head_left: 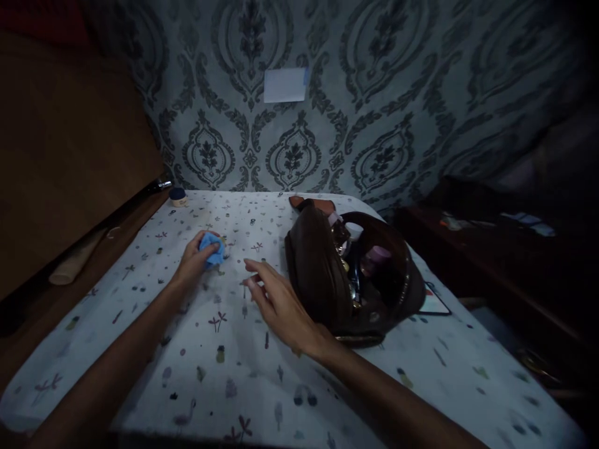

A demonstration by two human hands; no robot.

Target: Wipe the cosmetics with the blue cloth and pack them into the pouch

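Observation:
My left hand (195,260) rests on the table's patterned white cloth (243,380), its fingers closed around a small blue object (213,249). To its right, my right hand (276,298) hovers low over the cloth with the fingers stretched out and nothing in them. Just right of that hand sits an open dark brown pouch (322,274). Several small bottles and tubes (360,249) stick up inside it.
A small jar with a dark lid (178,197) stands at the far left corner of the cloth. A flat card-like item (435,302) lies beside the pouch on the right. Patterned wallpaper with a pale note (284,85) rises behind. Dark furniture flanks both sides.

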